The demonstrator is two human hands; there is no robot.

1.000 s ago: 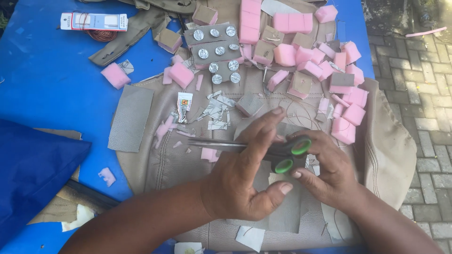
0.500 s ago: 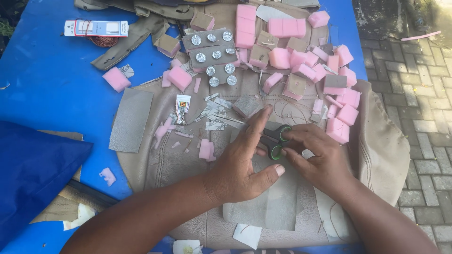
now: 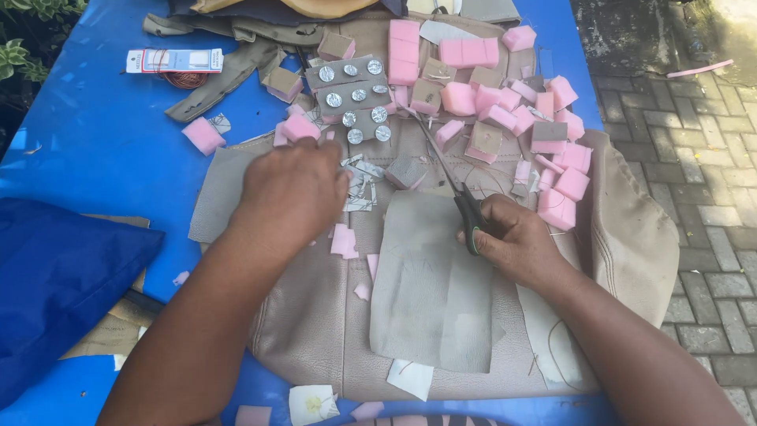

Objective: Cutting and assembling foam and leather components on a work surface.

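Beige leatherette cover [image 3: 315, 331] lies spread over the blue desk [image 3: 95, 142], nearest the viewer. On it a loose grey-beige sheet [image 3: 430, 284] lies flat, just under the right hand. White paper scraps [image 3: 311, 404] sit at the near edge of the cover. A dark blue cushion [image 3: 55, 284] rests at the near left of the desk.

Right hand [image 3: 516, 241]: grip clenched round the handles of black scissors [image 3: 461, 197], blades closed and pointing away toward the far pile, lying across the top edge of the sheet.

Left hand [image 3: 292, 189]: palm down, fingers curled over small silvery scraps [image 3: 359, 185] on the cover; whether it grasps anything, cannot tell. Small pink foam bits [image 3: 344, 241] lie just beside it, on the near side.

Farther out: a grey card with round metal buttons [image 3: 355, 99] in rows, beyond the left hand. Pink foam blocks [image 3: 505, 102], some faced with beige material, heaped from the middle to the right, a few touching the scissor tips' side. One pink block [image 3: 203, 136] lies alone on the desk, left. At the far left, a flat printed packet [image 3: 173, 60] with coiled reddish wire [image 3: 185, 79] beneath it. Brick paving [image 3: 694, 158] shows right of the desk.
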